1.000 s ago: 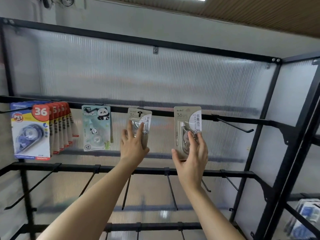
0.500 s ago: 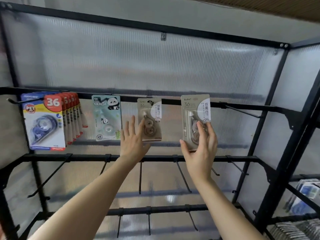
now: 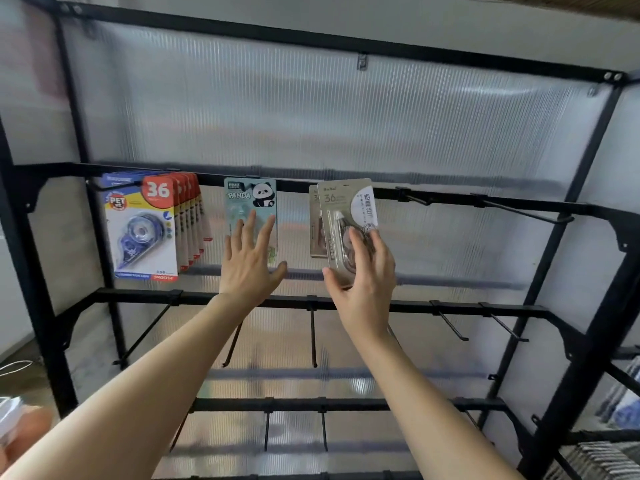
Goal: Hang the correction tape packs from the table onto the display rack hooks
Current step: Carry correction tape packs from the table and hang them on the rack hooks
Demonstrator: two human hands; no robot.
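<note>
My right hand [image 3: 365, 275] grips a beige correction tape pack [image 3: 343, 209] by its lower part and holds it upright right in front of a second beige pack [image 3: 314, 223] that hangs on a top-rail hook. My left hand [image 3: 247, 261] is empty with fingers spread, in front of the green panda pack [image 3: 249, 199] hanging on the same rail. At the left of the black display rack [image 3: 519, 206] hangs a row of several blue and red "36" packs [image 3: 143, 230].
Bare hooks [image 3: 526, 213] stick out on the top rail to the right, and more bare hooks [image 3: 313, 337] on the two lower rails. More stacked packs [image 3: 602, 459] lie at the bottom right. A translucent ribbed panel backs the rack.
My left hand let go of the hung beige pack and drifted left in front of the panda pack. My right hand carried its pack left, in front of the hung one. The view shifted.
</note>
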